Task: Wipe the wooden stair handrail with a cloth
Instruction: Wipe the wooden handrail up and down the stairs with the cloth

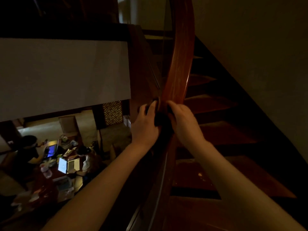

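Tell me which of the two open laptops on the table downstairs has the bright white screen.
The laptop nearer the camera, in front of the seated person in the light top. The other laptop, farther back, shows a dark blue screen.

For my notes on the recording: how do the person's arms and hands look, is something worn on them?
Both forearms are bare: no sleeves in view. The left hand and right hand wear no gloves. No watch or ring is visible in the dim light.

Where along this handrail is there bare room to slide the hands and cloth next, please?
The handrail is bare above both hands, curving up beside the wall. It is crowded where the left hand and right hand flank the dark cloth. Below them, forearms cover the rail.
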Demonstrator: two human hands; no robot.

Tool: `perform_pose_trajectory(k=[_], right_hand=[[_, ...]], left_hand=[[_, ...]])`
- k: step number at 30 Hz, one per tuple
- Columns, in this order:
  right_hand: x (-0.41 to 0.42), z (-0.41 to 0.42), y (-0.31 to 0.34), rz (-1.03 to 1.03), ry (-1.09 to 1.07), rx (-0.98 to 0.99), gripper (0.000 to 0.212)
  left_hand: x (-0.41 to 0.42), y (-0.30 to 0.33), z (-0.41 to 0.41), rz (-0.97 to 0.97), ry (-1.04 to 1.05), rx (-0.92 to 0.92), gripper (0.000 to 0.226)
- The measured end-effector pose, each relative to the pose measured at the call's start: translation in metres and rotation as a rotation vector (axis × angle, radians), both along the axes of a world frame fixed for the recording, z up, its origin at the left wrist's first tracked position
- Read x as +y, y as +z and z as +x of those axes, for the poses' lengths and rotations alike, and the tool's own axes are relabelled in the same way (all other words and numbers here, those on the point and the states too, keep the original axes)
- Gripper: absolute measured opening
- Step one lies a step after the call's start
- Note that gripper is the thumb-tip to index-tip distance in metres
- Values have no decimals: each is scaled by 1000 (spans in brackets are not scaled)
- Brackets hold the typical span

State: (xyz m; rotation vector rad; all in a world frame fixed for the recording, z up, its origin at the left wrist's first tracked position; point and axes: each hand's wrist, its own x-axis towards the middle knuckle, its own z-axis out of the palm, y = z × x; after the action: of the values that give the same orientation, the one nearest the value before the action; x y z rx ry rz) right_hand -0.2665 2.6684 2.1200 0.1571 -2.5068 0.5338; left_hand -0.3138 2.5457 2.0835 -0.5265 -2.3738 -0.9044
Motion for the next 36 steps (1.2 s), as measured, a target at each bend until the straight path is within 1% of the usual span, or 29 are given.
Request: perform_pose_trajectory(k=[3,5,8,11,13,16,21,24,26,30,32,34,36], right_hand=[[18,-23,36,-23,-3,-39,44],[21,-28,45,-2,3,-55,43],[15,-13,30,20,-3,-73,45],[1,8,2,66,74,-54,47],[-1,3,-2,85,110,-36,47],[4,-23,13,76,93,-3,45],[14,-72,57,156,28,71,41],[8,-95,72,286,-9,55,32],[2,-104,72,394,-46,49,25],[-19,-104,60,606,-27,-122,23],[-33,-95,48,681,13,-212,27],[-54,-81,30,778,68,-280,36],[-75,-64,10,900,129,-340,39]], left_hand=[[25,32,-24,-21,13,23,59],[30,36,-30,-6,16,6,61],[18,17,-11,21,33,-24,66],[2,-8,24,74,42,-75,69],[1,-15,29,110,84,-112,71],[15,-2,7,156,124,-86,66],[39,30,-63,350,-24,-128,55],[42,34,-90,426,-121,-215,57],[39,32,-89,474,-168,-307,58],[18,10,-56,564,-256,-377,50],[2,-7,-34,550,-227,-432,50],[-18,-27,-15,500,-174,-514,54],[-37,-49,3,465,-83,-662,54]])
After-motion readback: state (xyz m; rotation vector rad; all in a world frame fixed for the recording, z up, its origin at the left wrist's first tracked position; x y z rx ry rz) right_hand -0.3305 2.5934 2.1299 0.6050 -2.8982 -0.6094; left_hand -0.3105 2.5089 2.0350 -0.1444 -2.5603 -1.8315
